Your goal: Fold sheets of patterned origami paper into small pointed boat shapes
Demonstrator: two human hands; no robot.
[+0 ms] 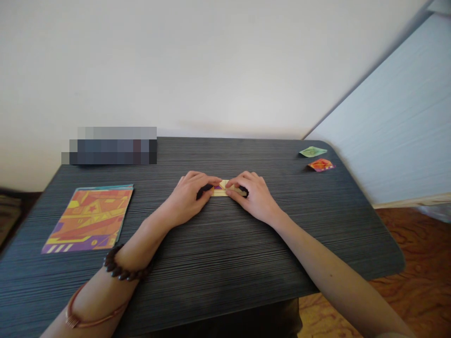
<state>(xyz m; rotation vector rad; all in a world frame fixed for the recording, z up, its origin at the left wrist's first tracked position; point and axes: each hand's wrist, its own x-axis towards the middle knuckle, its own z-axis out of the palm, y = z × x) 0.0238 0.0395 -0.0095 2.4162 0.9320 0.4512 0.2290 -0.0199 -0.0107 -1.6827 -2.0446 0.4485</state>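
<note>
A small folded strip of yellow and purple paper (pixel 221 188) lies on the dark striped table (pixel 225 253) near its middle. My left hand (pixel 192 195) pinches the strip's left end with curled fingers. My right hand (pixel 252 195) presses and pinches the right end, fingers curled over it. Both hands rest on the tabletop and meet over the paper. A bead bracelet and a thin red cord sit on my left wrist.
A stack of orange patterned paper sheets (pixel 89 218) lies at the left of the table. Two small folded paper pieces, one green (pixel 312 151) and one orange-red (pixel 321 165), sit at the far right corner. A white panel (pixel 394 131) stands to the right.
</note>
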